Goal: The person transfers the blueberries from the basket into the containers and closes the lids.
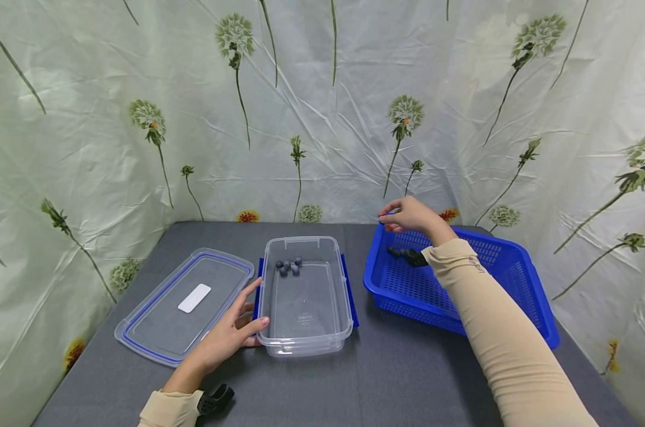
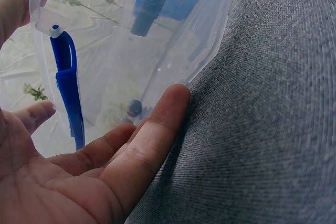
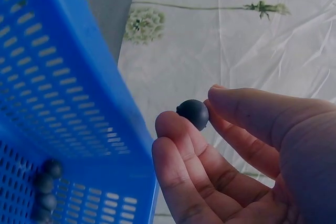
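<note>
Between thumb and fingertips, my right hand [image 1: 408, 216] pinches a single blueberry [image 3: 193, 115] above the far left corner of a blue plastic basket [image 1: 525, 267]. Several more blueberries [image 3: 46, 201] lie on the basket's floor, partly covered by the right wrist in the head view. My left hand [image 1: 226, 332] rests against the left side of a clear plastic food container [image 1: 312, 302], thumb at its rim and fingers spread along the wall. A small cluster of blueberries [image 1: 289, 267] sits inside, toward the far left.
A clear lid [image 1: 162, 323] with a blue seal and white label lies flat left of the container. Blue latches [image 1: 350, 296] hang down the container's sides. Grey cloth [image 1: 397, 379] covers the table, and a dandelion-print curtain [image 1: 312, 118] rises behind it.
</note>
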`<action>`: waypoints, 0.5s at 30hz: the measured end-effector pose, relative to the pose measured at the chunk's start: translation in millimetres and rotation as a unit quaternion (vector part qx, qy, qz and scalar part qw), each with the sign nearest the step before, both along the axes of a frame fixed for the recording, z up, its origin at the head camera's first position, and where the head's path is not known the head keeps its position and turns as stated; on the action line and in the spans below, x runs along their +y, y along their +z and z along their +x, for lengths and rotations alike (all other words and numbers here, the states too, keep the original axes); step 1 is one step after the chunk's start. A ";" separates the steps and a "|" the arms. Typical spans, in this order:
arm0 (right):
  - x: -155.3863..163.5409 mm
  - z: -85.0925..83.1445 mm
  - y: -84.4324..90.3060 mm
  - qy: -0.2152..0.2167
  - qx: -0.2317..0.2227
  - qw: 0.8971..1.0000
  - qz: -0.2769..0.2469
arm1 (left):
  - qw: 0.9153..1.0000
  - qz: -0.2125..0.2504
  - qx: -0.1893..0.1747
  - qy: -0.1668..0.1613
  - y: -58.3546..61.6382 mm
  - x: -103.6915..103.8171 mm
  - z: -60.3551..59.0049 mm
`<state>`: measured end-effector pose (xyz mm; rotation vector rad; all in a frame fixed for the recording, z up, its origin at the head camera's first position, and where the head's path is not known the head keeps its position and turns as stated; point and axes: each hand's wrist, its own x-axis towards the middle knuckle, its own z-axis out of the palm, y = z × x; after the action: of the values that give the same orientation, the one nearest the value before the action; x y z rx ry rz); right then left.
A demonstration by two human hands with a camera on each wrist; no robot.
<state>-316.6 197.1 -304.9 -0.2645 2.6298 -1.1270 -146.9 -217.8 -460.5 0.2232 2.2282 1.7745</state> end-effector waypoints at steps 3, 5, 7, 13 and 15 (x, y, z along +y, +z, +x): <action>-7.0 -0.2 1.2 0.006 0.003 1.000 -0.001 | 1.000 -0.001 0.001 0.001 -0.2 0.1 -0.2; -11.6 -0.2 1.7 0.009 0.006 1.000 -0.003 | 1.000 -0.002 0.001 0.001 -0.4 0.1 -0.3; -15.9 0.0 2.1 0.014 0.011 1.000 -0.003 | 1.000 -0.001 0.000 0.001 -0.5 0.0 -0.4; -28.2 -0.8 0.9 0.022 0.019 1.000 -0.005 | 1.000 0.004 -0.001 -0.001 -0.6 0.1 -0.7; -32.3 -1.5 -0.1 0.025 0.019 0.999 -0.005 | 1.000 0.004 0.000 -0.001 -0.5 0.1 -0.7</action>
<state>-318.1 164.7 -305.0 -0.3545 2.6365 -1.1297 -147.6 -217.7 -461.0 0.2264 2.2206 1.7814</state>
